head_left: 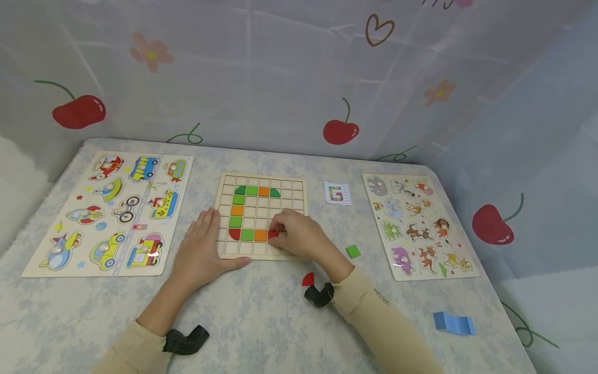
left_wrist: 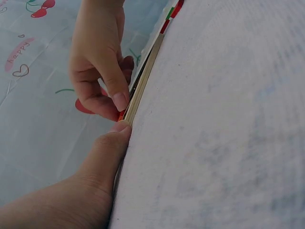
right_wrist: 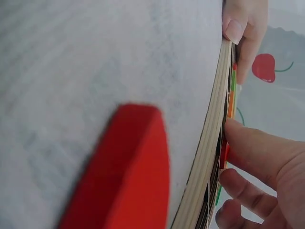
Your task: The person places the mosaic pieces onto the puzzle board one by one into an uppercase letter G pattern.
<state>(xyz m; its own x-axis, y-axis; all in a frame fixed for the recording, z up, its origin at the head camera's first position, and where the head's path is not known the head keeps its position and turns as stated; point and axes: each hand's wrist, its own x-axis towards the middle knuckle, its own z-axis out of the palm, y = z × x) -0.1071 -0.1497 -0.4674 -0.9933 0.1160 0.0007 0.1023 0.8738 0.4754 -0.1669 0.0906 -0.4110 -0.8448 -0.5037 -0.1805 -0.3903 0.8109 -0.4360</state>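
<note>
A wooden grid board point(head_left: 252, 210) lies on the table, with green, orange and red tiles forming a squared C-like outline. My left hand point(head_left: 202, 254) rests at its left side, fingers straight along the edge and thumb at the near left corner. My right hand point(head_left: 301, 236) is over the board's near right part. Its thumb and fingers pinch a red tile point(head_left: 272, 235) in the bottom row, right beside an orange tile point(head_left: 260, 235). In the right wrist view, that red tile point(right_wrist: 224, 153) shows between thumb and fingertips, low against the board.
A red quarter-round tile point(head_left: 308, 279) and a green square tile point(head_left: 353, 251) lie loose near my right wrist. Behind them is a pattern card point(head_left: 337, 193). A vehicle puzzle point(head_left: 112, 213) lies left, an animal puzzle point(head_left: 418, 226) right, and a blue block point(head_left: 454, 323) nearer.
</note>
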